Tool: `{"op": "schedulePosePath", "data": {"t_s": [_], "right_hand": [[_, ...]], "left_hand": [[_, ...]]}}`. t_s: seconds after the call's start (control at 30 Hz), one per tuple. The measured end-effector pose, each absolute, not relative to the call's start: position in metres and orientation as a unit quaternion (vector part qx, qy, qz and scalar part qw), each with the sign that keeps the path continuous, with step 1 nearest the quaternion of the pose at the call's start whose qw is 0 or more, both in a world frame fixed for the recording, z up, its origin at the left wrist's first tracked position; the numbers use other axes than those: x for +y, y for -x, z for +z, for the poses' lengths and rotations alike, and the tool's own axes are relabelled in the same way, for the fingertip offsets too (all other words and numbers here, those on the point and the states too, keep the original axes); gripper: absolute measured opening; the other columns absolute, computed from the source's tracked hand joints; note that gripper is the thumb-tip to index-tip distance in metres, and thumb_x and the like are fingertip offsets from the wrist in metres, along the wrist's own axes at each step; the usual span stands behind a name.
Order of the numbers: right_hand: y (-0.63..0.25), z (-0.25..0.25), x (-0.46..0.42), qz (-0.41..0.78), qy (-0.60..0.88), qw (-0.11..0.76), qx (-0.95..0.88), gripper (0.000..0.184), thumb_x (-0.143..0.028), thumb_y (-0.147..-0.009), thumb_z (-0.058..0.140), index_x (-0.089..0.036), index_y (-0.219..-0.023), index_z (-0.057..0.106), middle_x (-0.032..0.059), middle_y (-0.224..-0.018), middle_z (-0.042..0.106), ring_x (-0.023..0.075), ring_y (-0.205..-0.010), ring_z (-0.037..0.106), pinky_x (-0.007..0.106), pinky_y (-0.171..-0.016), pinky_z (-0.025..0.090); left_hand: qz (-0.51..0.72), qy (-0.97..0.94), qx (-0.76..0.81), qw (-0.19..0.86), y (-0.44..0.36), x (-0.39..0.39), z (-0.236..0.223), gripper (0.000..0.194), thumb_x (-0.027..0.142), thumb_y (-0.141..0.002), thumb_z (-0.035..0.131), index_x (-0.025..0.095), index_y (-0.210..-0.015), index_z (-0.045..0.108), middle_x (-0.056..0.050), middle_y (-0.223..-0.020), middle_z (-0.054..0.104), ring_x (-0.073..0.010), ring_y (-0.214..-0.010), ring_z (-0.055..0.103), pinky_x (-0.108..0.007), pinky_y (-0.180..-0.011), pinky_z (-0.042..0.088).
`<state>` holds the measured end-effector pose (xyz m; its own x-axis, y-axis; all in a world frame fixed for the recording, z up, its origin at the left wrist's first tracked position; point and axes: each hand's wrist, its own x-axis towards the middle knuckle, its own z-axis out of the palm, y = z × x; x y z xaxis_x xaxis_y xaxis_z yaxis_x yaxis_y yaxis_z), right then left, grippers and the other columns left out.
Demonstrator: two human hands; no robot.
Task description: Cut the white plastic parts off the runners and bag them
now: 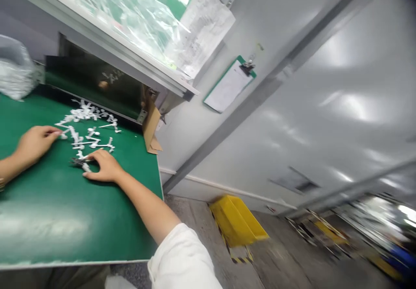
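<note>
My left hand [35, 144] is over the left part of the green table, thumb and forefinger pinched on the end of a small white plastic piece [63, 134]. My right hand [106, 166] curls its fingers around the pale handles of a pair of nippers [78, 161], whose metal jaws point left toward the other hand. Whether the jaws touch any piece is too blurred to tell. Several branching white plastic pieces [76, 138] lie loose between and beyond the hands, with a denser heap [86, 111] behind them.
The green tabletop [65, 219] ends at a wall on the right. A dark panel [94, 85] and a cardboard piece [151, 126] stand behind the pieces. Clear bags lie on the shelf [130, 42] above and at left. A clipboard [230, 83] hangs there; a yellow bin [238, 222] sits on the floor.
</note>
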<state>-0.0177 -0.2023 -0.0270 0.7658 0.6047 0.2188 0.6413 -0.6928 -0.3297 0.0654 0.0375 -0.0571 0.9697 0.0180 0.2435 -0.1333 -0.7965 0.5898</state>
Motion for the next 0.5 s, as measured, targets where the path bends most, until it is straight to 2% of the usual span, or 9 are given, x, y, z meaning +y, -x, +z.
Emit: {"op": "schedulePosePath", "data": {"t_s": [0.07,0.17,0.27,0.4,0.5], "right_hand": [[0.022,-0.025,-0.204,-0.056,0.919,0.189,-0.341,0.05,-0.039,-0.07,0.076,-0.018,-0.11,0.055,0.006,-0.11,0.058,0.0204,-0.107,0.051,0.034,-0.094,0.04],[0.027,-0.024,-0.21,-0.062,0.928,0.182,-0.32,0.048,-0.035,-0.071,0.072,-0.019,-0.112,0.054,0.0066,-0.112,0.058,0.0216,-0.106,0.051,0.037,-0.095,0.039],[0.025,-0.026,-0.217,-0.073,0.928,0.172,-0.323,0.041,-0.032,-0.073,0.065,-0.019,-0.111,0.055,0.008,-0.111,0.059,0.0239,-0.106,0.053,0.042,-0.095,0.038],[0.015,-0.031,-0.224,-0.075,0.904,0.176,-0.382,0.036,-0.04,-0.081,0.052,-0.023,-0.112,0.056,0.0087,-0.11,0.06,0.0255,-0.106,0.056,0.043,-0.091,0.045],[0.004,-0.028,-0.232,-0.103,0.901,0.148,-0.395,0.034,-0.046,-0.086,0.043,-0.026,-0.11,0.058,0.0085,-0.109,0.062,0.0277,-0.103,0.059,0.048,-0.088,0.048]], "left_hand": [[0.122,-0.924,-0.063,0.357,-0.052,0.03,-0.043,0.059,0.046,-0.093,0.024,0.006,-0.111,0.063,0.0,-0.108,0.064,-0.0097,-0.092,0.049,-0.016,-0.081,0.033],[0.138,-0.91,-0.043,0.389,-0.036,0.019,-0.032,0.034,0.023,-0.089,0.04,0.007,-0.103,0.066,-0.007,-0.105,0.065,-0.0151,-0.098,0.051,-0.023,-0.09,0.036],[0.126,-0.896,-0.038,0.424,-0.027,0.013,-0.031,0.03,0.017,-0.088,0.04,0.006,-0.1,0.066,-0.013,-0.104,0.063,-0.0195,-0.1,0.05,-0.03,-0.095,0.037],[0.126,-0.897,0.0,0.424,-0.024,0.009,-0.037,0.025,0.013,-0.086,0.044,0.011,-0.095,0.068,-0.009,-0.1,0.063,-0.0169,-0.098,0.053,-0.027,-0.093,0.04],[0.126,-0.897,0.009,0.425,-0.027,0.008,-0.042,0.026,0.013,-0.086,0.045,0.012,-0.096,0.068,-0.009,-0.102,0.062,-0.0159,-0.094,0.055,-0.025,-0.089,0.043]]}}
